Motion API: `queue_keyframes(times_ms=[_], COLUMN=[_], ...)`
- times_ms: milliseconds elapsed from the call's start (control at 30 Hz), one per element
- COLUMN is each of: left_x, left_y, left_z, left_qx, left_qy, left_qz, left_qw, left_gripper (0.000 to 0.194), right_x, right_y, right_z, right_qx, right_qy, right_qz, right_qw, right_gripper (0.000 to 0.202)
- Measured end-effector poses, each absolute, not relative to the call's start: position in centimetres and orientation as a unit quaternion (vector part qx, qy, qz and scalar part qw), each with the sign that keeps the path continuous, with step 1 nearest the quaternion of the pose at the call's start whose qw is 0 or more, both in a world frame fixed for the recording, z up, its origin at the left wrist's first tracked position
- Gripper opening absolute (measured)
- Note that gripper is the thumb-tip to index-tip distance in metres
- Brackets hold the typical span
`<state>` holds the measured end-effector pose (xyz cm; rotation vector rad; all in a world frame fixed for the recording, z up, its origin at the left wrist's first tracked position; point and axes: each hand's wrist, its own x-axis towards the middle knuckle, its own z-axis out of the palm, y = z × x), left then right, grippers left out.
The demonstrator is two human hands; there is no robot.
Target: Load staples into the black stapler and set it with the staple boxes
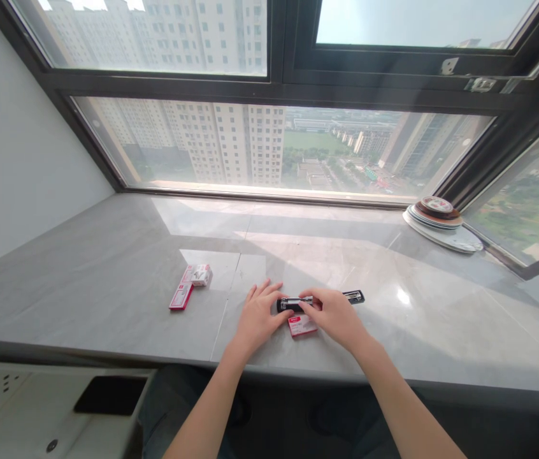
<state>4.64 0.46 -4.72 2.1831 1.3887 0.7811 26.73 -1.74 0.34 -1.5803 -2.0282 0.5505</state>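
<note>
A black stapler (293, 304) lies opened out on the grey stone ledge, its metal channel facing up. My left hand (260, 319) holds the stapler's left end between thumb and index finger, the other fingers spread on the ledge. Over the middle of the stapler, my right hand (336, 315) is closed, thumb and index finger pressed at the channel. Whether a strip of staples is between those fingertips is too small to tell. The stapler's other arm (354, 296) sticks out to the right. A red and white staple box (302, 326) lies just in front, between my hands.
Several small red and white boxes (181, 297) are grouped to the left, a white one (201, 275) among them. A stack of round plates or mats (441, 226) sits at the back right by the window. A white chair-like piece with a dark phone-shaped slab (111, 395) is below left.
</note>
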Motion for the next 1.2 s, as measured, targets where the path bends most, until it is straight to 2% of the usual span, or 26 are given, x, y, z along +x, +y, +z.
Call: queue_keyframes(times_ms=[133, 300, 467, 533, 700, 800, 933, 1067, 1200], left_x=[4.7, 4.7, 4.7, 4.6, 4.6, 4.6, 4.7, 4.7, 4.4], left_y=[0.4, 0.4, 0.5, 0.6, 0.6, 0.7, 0.8, 0.9, 0.7], left_z=[-4.5, -4.5, -4.6, -4.7, -4.6, -4.6, -4.7, -5.1, -4.8], left_qx=[0.789, 0.789, 0.784, 0.782, 0.783, 0.785, 0.789, 0.794, 0.795], left_qy=[0.503, 0.5, 0.504, 0.504, 0.501, 0.503, 0.499, 0.496, 0.487], left_qz=[0.28, 0.284, 0.283, 0.285, 0.288, 0.281, 0.282, 0.281, 0.294], left_qw=[0.216, 0.216, 0.227, 0.23, 0.23, 0.229, 0.22, 0.212, 0.21], left_gripper=[0.022, 0.023, 0.024, 0.024, 0.024, 0.025, 0.025, 0.024, 0.026], right_x=[26.3, 25.6, 30.0, 32.3, 34.7, 33.4, 30.1, 27.5, 27.0], right_y=[-2.6, -4.0, -5.8, -6.1, -3.8, -1.2, 1.1, 1.3, 1.0], right_z=[0.2, -0.6, -2.9, -3.5, -1.8, -0.1, 1.1, 1.1, 0.4], right_qx=[-0.613, -0.567, -0.619, -0.646, -0.561, -0.518, -0.497, -0.503, -0.535], right_qy=[-0.718, -0.673, -0.489, -0.425, -0.468, -0.57, -0.711, -0.773, -0.774], right_qz=[0.21, 0.35, 0.482, 0.497, 0.518, 0.491, 0.381, 0.308, 0.252], right_qw=[0.254, 0.321, 0.382, 0.395, 0.444, 0.406, 0.321, 0.235, 0.226], right_gripper=[0.026, 0.036, 0.051, 0.058, 0.061, 0.051, 0.033, 0.018, 0.015])
